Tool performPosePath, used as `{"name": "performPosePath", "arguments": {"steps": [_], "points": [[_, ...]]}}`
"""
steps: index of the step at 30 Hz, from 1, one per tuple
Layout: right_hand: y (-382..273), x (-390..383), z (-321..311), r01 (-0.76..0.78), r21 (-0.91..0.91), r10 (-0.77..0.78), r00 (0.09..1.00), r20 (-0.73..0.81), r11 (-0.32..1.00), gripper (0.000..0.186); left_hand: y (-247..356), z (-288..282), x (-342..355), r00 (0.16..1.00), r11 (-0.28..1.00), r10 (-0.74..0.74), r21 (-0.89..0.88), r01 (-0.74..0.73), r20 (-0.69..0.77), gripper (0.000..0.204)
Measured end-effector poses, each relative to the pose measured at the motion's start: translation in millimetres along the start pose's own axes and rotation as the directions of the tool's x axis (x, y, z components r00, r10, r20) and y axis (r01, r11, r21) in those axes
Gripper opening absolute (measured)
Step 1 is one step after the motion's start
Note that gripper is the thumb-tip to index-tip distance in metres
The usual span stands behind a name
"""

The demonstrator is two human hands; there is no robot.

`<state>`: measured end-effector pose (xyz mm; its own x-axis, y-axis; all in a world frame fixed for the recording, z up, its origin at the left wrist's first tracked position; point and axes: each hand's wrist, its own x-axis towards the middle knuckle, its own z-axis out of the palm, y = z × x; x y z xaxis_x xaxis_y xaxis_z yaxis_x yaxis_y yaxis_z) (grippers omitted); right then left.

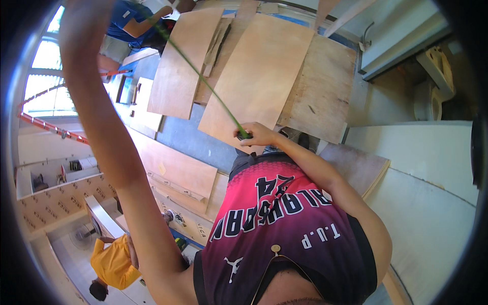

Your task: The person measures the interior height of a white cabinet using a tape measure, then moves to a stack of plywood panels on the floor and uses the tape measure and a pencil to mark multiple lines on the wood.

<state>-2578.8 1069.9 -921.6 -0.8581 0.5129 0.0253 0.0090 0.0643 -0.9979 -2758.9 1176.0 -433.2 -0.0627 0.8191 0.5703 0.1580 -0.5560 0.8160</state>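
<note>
Plywood sheets [259, 71] (overlapping) under tape [203, 76].

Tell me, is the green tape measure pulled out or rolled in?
Pulled out: the green tape runs from the case in the right hand up toward the raised left arm.

Woodworking shop, plywood sheets [264, 76] laid out on the floor, orange ladder [48, 124], cabinet panels [175, 173]

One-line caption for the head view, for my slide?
Right hand grips a tape measure case; its green tape stretches over plywood sheets toward the raised left arm.
</note>
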Motion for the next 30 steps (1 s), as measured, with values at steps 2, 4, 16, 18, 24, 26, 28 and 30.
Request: {"name": "performPosePath", "arguments": {"steps": [2,4,16,18,24,26,28,30], "points": [[-12,-19,-5,-0.088,0.162,0.102,0.992,-0.079,0.983,0.030,-35,34,8,0.993,0.979,-0.093,0.188,0.079,0.067,0.028],[-1,-46,-22,-0.086,0.129,0.114,0.966,-0.230,0.988,0.026,-135,41,16,0.953,0.959,-0.104,0.282,0.020,0.285,0.026],[41,-80,-35,-0.022,0.445,0.245,0.858,-0.451,0.895,0.022,-325,93,-344,0.027,0.299,-0.678,0.242,0.923,0.735,0.073],[53,-86,-29,-0.022,0.462,0.257,0.854,-0.453,0.886,0.019,-311,100,-358,0.047,0.256,-0.765,0.236,0.937,0.642,0.070],[74,-120,-28,0.093,0.992,0.594,0.795,-0.124,0.082,0.033,-310,94,-401,0.015,0.108,-0.918,0.213,0.971,0.396,0.063],[87,-136,-33,0.218,0.975,0.582,0.797,-0.159,-0.032,0.033,-315,78,-400,-0.076,0.081,-0.879,0.304,0.949,0.470,0.057],[83,-146,-48,0.387,0.921,0.666,0.673,-0.320,0.051,0.033,-305,69,-405,0.244,0.459,-0.855,0.446,0.769,0.458,0.050],[76,-151,-68,0.471,0.868,0.716,0.550,-0.430,0.159,0.033,-287,67,-400,0.359,0.586,-0.804,0.526,0.617,0.475,0.045]]}}
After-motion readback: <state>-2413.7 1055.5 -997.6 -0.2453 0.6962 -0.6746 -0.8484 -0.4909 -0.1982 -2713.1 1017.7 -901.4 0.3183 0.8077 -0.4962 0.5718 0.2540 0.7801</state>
